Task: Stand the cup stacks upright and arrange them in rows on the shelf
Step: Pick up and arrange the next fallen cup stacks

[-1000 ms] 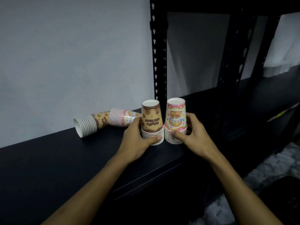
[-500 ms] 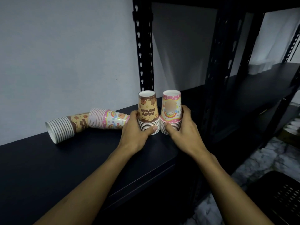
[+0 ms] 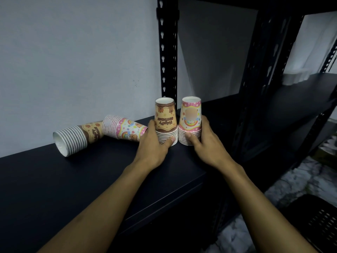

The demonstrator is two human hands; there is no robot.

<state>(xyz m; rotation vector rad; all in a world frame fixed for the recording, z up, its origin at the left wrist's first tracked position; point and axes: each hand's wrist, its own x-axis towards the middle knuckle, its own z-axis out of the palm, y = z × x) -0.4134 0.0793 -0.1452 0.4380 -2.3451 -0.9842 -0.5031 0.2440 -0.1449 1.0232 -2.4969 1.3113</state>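
head view: on the dark shelf (image 3: 91,179) two cup stacks stand mouth-down side by side, just apart. the left hand (image 3: 155,145) grasps the brown "happy birthday" cup stack (image 3: 166,121), thumb across its lower rims. the right hand (image 3: 204,143) grasps the pink cup stack (image 3: 190,119) the same way. to the left, near the wall (image 3: 73,61), a brown lying stack (image 3: 76,137) and a pink lying stack (image 3: 124,128) rest on their sides, touching. a black upright post (image 3: 167,52) rises behind the standing stacks.
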